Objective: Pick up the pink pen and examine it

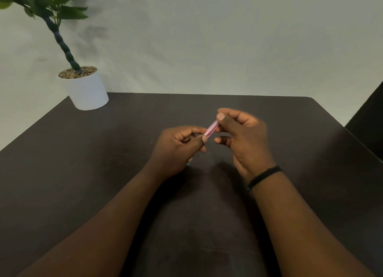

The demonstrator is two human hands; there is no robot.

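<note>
From the head camera, you hold a small pink tube above the dark table, well in front of the white plant pot and off to its right. Your left hand pinches the tube's nearer, lower end between thumb and curled fingers. Your right hand pinches the farther, upper end between thumb and forefinger, its other fingers loosely curled below. The tube slants up to the right between both hands, clear of the tabletop. A black band circles your right wrist. The pot stands at the table's far left corner.
</note>
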